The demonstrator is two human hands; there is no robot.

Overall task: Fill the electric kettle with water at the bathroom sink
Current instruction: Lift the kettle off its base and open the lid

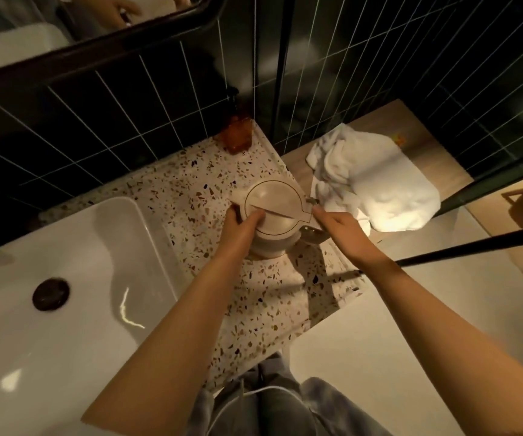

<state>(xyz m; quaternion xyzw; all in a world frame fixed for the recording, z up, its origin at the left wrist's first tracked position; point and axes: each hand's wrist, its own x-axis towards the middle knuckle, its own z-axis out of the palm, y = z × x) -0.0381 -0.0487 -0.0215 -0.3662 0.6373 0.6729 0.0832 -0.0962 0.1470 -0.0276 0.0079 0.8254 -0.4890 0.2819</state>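
I am seeing, nearest, white sink (pixel 74 357) lying at left, left hand (pixel 243 223) wrapping the cream kettle (pixel 272 209) standing on the speckled counter (pixel 272 297), right hand (pixel 339 225) touching its handle side (grip unclear), crumpled white towel (pixel 376 187) lying beyond, dark tiled wall (pixel 121 121) standing behind.

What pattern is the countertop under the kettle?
Speckled terrazzo countertop, pale with brown and dark chips; clearest in the head view.

Dim warm light, glare on the towel (pixel 389 196), soft blur, edges bowed.
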